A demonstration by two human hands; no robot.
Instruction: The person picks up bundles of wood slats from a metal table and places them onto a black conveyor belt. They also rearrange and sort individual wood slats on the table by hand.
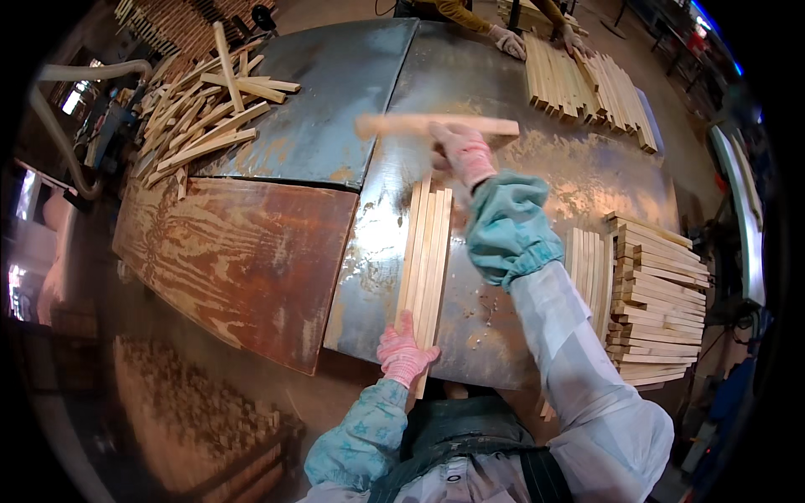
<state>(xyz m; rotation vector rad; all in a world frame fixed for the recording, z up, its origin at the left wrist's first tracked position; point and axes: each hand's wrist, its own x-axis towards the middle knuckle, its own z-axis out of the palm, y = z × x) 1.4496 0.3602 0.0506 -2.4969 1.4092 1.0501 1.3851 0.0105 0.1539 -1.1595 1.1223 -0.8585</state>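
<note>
In a pink-and-white glove, my right hand (463, 154) reaches out over the table with its fingers closed round a wooden strip (402, 126). That strip lies crosswise in the air and is smeared by motion. My left hand (404, 350), gloved alike, grips the near end of a row of wooden strips (426, 251), its fingers on top and the thumb at the right side. These strips lie side by side, pointing away from me, and their near ends stick out past the table's front edge.
A loose heap of strips (210, 126) lies at the far left. Stacked strips (658, 302) and a short row (587, 264) stand to the right. Across the metal table (503, 193), a co-worker's gloved hands (508, 42) are beside another row (579, 80). A brown board (251, 260) adjoins at left.
</note>
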